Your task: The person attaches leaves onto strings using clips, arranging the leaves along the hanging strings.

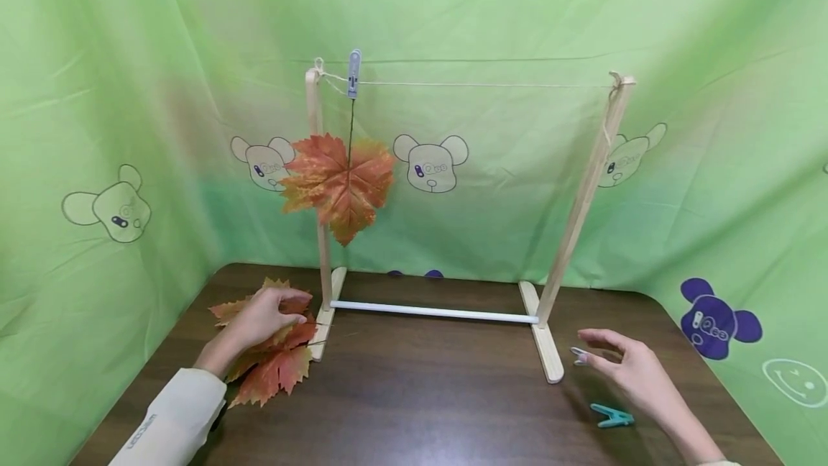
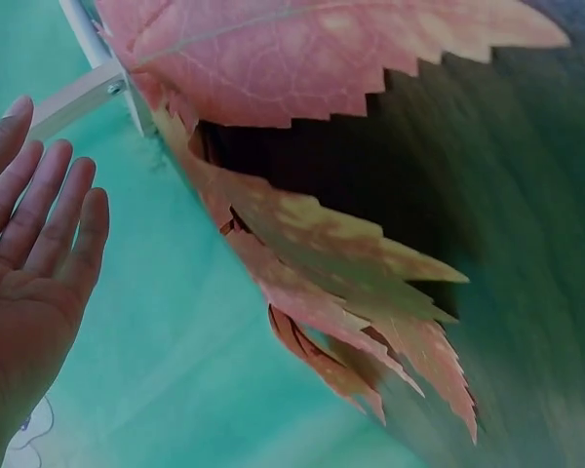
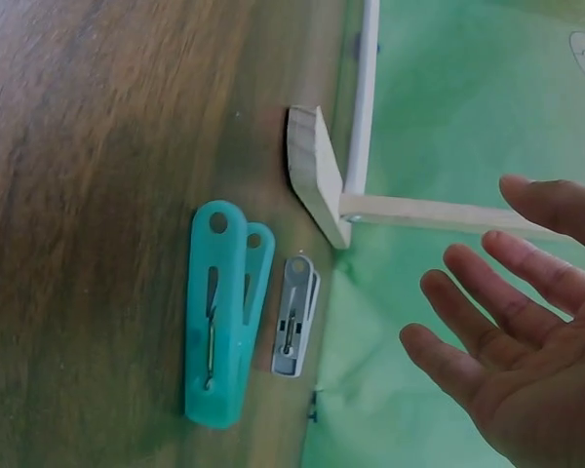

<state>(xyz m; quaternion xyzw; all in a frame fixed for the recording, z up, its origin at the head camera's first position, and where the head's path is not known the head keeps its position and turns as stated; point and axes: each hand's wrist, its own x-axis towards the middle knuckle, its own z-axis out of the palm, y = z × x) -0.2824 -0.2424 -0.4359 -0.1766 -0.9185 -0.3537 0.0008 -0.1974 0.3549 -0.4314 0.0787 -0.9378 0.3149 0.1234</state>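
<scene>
Over a pile of orange-red artificial maple leaves [image 1: 278, 372] at the table's left, my left hand [image 1: 268, 315] hovers with relaxed fingers. The left wrist view shows that palm bare, beside the leaves' jagged edges [image 2: 302, 234]. My right hand [image 1: 624, 365] is raised at the right, its fingers spread and holding nothing in the right wrist view. Below it a grey clothespin [image 3: 294, 317] and a teal clothespin [image 3: 216, 312] lie on the table. In the head view, the grey one overlaps my right thumb. Another maple leaf [image 1: 343, 185] hangs by its stem from a grey clothespin [image 1: 353, 74] clipped on the string.
A wooden frame stands on the brown table [image 1: 420, 387], with a string [image 1: 485, 84] tied between its left post [image 1: 314, 106] and right post [image 1: 585, 200]. A white rod [image 1: 433, 311] joins the feet. Green cloth [image 1: 517, 6] with bear drawings surrounds the table.
</scene>
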